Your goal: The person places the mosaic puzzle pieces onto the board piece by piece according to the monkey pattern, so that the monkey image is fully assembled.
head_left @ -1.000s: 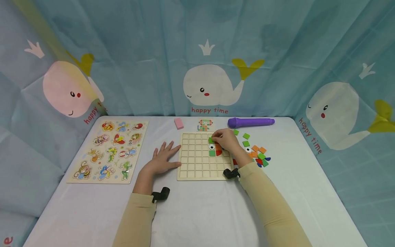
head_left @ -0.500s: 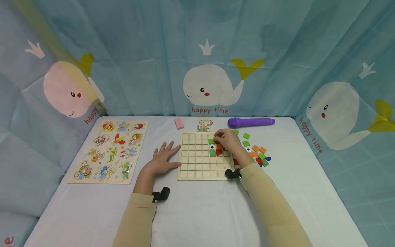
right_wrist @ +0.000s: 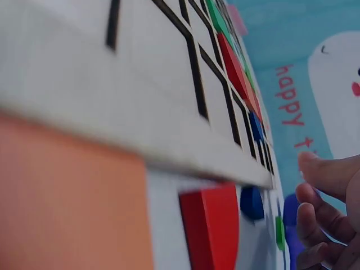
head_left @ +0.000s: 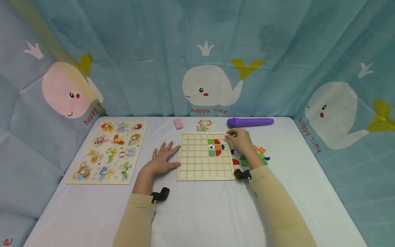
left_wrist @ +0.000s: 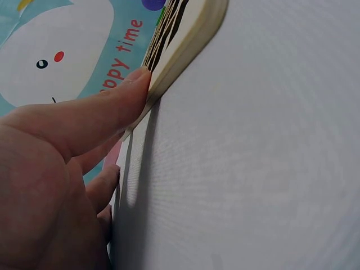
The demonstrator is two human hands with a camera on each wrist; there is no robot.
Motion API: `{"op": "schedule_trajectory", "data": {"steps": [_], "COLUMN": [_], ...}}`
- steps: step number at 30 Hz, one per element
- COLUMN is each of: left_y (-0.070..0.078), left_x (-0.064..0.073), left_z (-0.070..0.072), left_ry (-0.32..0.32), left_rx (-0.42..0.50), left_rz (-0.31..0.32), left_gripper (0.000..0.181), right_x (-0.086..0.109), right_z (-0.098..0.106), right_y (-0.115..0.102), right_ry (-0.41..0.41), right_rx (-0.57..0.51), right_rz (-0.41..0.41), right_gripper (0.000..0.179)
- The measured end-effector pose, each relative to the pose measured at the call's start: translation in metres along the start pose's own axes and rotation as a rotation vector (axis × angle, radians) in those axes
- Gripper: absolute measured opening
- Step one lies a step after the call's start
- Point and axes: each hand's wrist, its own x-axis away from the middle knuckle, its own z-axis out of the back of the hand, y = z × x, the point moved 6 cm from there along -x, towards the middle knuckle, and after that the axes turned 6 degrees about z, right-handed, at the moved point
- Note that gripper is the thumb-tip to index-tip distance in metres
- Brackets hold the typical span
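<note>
A wooden grid board [head_left: 194,168] lies mid-table. In its upper right part sits a fish-like group of tiles: an eye tile [head_left: 211,147], green tiles [head_left: 211,153], red rounded pieces [head_left: 218,153], an orange tile [head_left: 218,147] and a blue half-round piece [head_left: 223,147]. My left hand [head_left: 161,161] lies spread at the board's left edge; in the left wrist view its thumb [left_wrist: 112,115] touches the rim. Over the upper right corner is my right hand [head_left: 241,140]. Its fingers are loosely bent, and the right wrist view shows nothing between thumb [right_wrist: 326,171] and fingers.
Right of the board lie loose tiles, among them a red piece [head_left: 236,162], green tiles [head_left: 244,160] and orange tiles [head_left: 262,150], partly behind my right arm. At the back are a pink block [head_left: 178,124], a pattern card [head_left: 205,125] and a purple microphone [head_left: 250,122]. An insect puzzle [head_left: 106,151] lies left.
My right hand has moved right from the green tile to the board's upper right corner, uncovering the red, orange and blue pieces. The left hand has stayed in place.
</note>
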Motion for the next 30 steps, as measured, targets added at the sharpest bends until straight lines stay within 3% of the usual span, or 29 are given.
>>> {"op": "schedule_trajectory", "data": {"steps": [15, 30], "left_y": [-0.001, -0.002], "left_x": [-0.001, 0.000], "left_z": [0.000, 0.000], "left_ry": [0.004, 0.017], "left_rx": [0.000, -0.015], "left_rz": [-0.003, -0.007], "left_gripper": [0.083, 0.083], "right_x": [-0.001, -0.005], "right_z": [0.022, 0.021], "right_y": [0.023, 0.035], "right_ry": [0.065, 0.050], "right_rx": [0.052, 0.111], "right_rz": [-0.076, -0.124], "right_gripper": [0.032, 0.034]}}
